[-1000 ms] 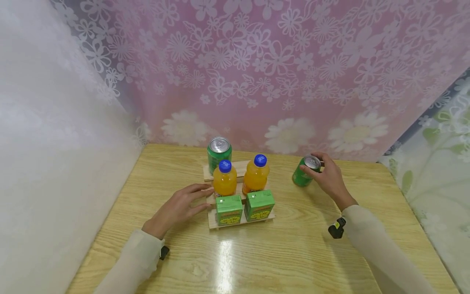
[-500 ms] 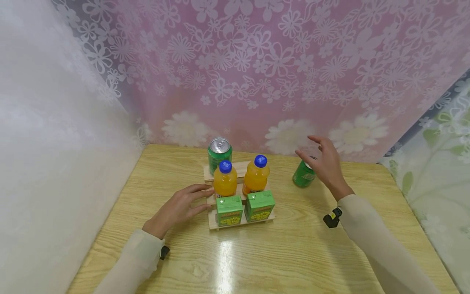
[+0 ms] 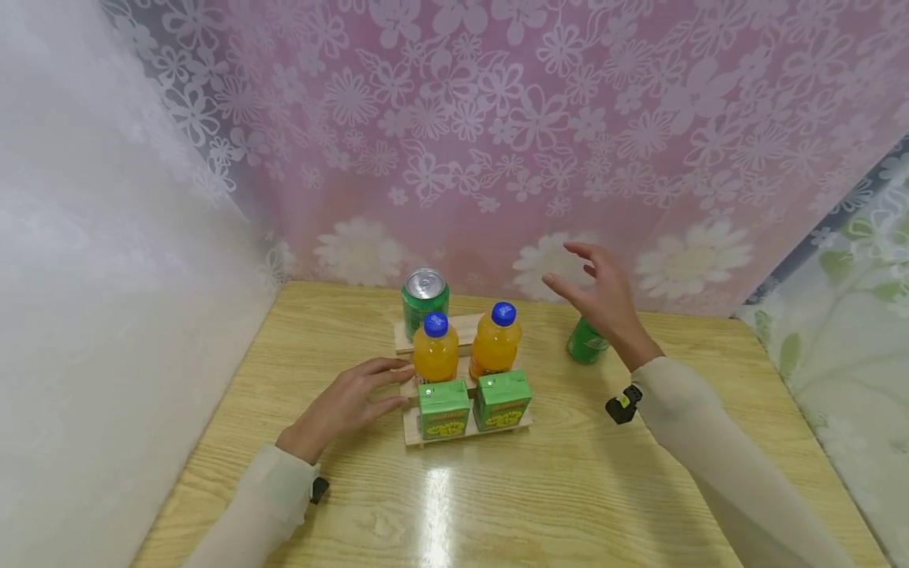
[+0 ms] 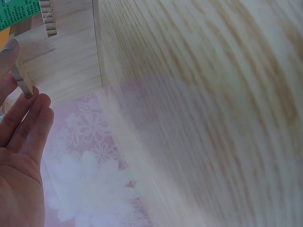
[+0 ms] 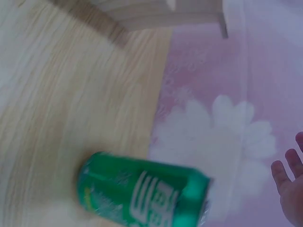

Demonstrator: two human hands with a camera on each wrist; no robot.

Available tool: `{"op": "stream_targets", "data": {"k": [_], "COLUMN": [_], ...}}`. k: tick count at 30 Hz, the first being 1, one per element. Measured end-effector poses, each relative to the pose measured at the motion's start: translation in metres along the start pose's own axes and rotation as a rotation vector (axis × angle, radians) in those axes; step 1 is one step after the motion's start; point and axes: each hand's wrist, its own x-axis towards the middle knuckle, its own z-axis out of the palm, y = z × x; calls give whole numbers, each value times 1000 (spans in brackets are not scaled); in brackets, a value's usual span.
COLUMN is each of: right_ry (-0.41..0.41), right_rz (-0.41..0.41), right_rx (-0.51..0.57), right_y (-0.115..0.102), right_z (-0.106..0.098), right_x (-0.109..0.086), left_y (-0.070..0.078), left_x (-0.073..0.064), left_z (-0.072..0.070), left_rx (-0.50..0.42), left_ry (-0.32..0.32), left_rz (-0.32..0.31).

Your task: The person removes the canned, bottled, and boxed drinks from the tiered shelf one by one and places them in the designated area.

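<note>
My left hand touches the left side of a small tiered wooden rack, its fingers fairly straight. In the left wrist view, my fingertips meet the end of one wooden board. Two green juice boxes stand on the front tier, and two orange-drink bottles with blue caps on the middle one. At the back left of the rack is a green soda can. My right hand hovers with thumb and fingers spread, holding nothing. Another green can stands on the table, partly hidden behind this hand.
The wood-grain table ends at a pink flowered curtain along the back. A pale curtain borders the left, and a leaf-patterned one the right. Both forearms come in from the near edge.
My right hand has let go of the can on the table, then risen and shifted left toward the rack. The can stays where it stood. My left hand has kept its place.
</note>
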Motion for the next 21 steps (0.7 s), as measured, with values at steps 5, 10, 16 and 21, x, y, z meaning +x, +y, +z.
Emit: {"op": "stream_targets", "data": {"k": [5,10,16,21], "right_ry": [-41,-84,-126,-170], "right_rz": [8,-6,-59,-82], "right_rx": [9,25,68,68], "right_y": [-20,-41,-61,-76], "right_z": [6,14,23,30], "right_x": [8,15,24,29], "left_y": [1,0,0,1], "left_x": [0,0,0,0], "left_z": [1,2,2,1], "left_rx": [12,9,8,13], "left_ry": [-8,-5,-1,-5], "left_rz": [-11,-14,-8,-7]}}
